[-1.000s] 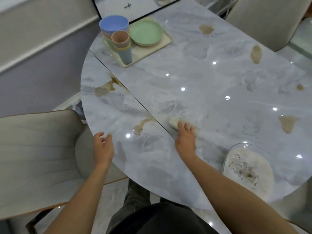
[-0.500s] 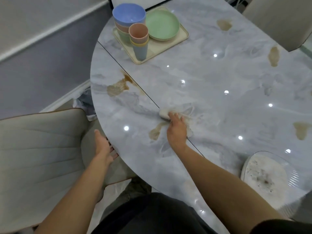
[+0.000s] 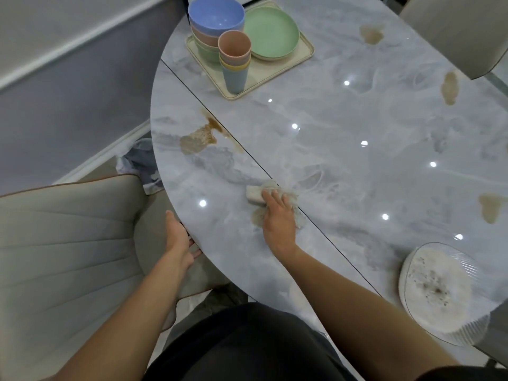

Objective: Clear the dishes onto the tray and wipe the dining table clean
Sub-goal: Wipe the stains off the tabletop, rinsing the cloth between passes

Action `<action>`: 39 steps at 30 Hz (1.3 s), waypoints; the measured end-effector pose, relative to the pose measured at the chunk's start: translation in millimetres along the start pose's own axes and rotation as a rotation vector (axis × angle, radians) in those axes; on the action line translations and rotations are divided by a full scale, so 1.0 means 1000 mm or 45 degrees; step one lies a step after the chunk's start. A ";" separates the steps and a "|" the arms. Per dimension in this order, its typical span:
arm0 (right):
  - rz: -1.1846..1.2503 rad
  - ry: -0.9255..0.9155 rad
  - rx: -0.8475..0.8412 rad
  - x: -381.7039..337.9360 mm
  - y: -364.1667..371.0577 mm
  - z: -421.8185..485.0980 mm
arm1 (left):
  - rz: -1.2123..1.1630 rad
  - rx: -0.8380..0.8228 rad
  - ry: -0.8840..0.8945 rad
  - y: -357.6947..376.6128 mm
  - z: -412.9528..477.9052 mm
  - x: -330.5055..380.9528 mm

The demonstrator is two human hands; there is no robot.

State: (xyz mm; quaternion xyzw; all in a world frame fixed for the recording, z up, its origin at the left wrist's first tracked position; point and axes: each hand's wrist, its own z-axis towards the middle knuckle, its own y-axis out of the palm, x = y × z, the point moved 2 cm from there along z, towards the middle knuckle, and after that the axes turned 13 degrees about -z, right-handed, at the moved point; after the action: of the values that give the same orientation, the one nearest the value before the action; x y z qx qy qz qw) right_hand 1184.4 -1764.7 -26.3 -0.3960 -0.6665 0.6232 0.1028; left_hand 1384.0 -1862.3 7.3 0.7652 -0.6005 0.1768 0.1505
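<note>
My right hand (image 3: 277, 215) presses a pale cloth (image 3: 255, 194) flat on the grey marble table (image 3: 343, 149), over a brown smear by the table's dark seam. My left hand (image 3: 178, 239) rests at the table's near-left edge, fingers curled under the rim. A cream tray (image 3: 277, 70) at the far left holds stacked bowls with a blue one (image 3: 216, 15) on top, stacked cups (image 3: 234, 60) and a green plate (image 3: 270, 33). A brown stain (image 3: 198, 138) lies left of the seam. More stains (image 3: 450, 88) mark the right side.
A clear glass dish (image 3: 437, 291) with dirty residue sits at the near right edge. A beige chair (image 3: 66, 237) stands at the left by my left arm, another chair (image 3: 453, 28) at the far right. A grey wall runs along the left.
My right hand has slid the cloth left across the seam onto the brown smear. My left hand left the tabletop and now grips the table's edge. The view shifted left.
</note>
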 end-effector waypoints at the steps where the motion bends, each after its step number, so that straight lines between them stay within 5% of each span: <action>1: 0.017 -0.036 0.001 -0.002 -0.001 -0.003 | 0.005 0.001 0.004 0.000 -0.002 -0.001; 13: -0.187 -0.481 -0.238 -0.003 0.024 -0.039 | -0.046 0.018 0.147 -0.018 -0.010 -0.019; 27: -0.262 -1.012 -0.095 0.069 -0.002 -0.051 | 0.127 0.078 0.413 -0.035 -0.033 -0.042; 34: -0.234 -0.764 -0.443 0.098 -0.034 -0.047 | 0.187 0.068 0.506 -0.028 -0.041 -0.054; 39: 0.365 -0.324 -0.712 0.103 -0.076 -0.027 | 0.268 -0.067 0.582 -0.013 -0.050 -0.066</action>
State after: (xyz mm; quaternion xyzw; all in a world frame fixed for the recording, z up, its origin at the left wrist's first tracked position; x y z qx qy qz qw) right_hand 1102.6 -1669.8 11.7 -0.4175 -0.7566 0.4688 -0.1826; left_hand 1377.6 -1780.1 21.5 0.6345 -0.6316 0.3442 0.2829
